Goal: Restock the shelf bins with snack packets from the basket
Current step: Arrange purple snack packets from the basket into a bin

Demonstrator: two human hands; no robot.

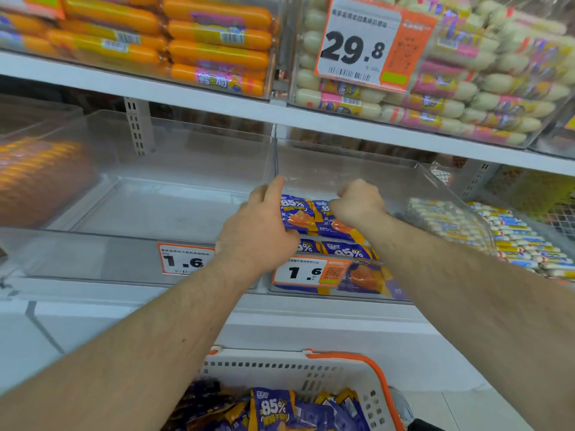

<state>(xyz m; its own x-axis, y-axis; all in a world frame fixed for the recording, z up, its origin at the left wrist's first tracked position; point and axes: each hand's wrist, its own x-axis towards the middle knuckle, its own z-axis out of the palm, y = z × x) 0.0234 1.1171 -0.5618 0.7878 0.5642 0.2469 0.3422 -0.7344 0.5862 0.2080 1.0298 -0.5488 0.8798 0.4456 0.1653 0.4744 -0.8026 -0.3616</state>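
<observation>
Two hands reach into the clear shelf bin (435,181). The left hand (261,231) and the right hand (357,203) both hold with curled fingers the blue snack packets (311,216) lying between them. The basket (311,371) stands below the arms, with more packets inside.

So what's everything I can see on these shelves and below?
blue packets: a stack, blue-orange, in the middle right bin.
clear bin: one, transparent, left of the packets, nothing visible inside.
price tags: two, white-orange, reading 1.6, on bin fronts.
large price tag: one, reading 29.8, top shelf.
orange sausages: many, top left.
pale sausages: many, top right.
basket: one, white, orange handle, below, holding more blue packets.
left hand: holds the stack.
right hand: curled on the stack.
</observation>
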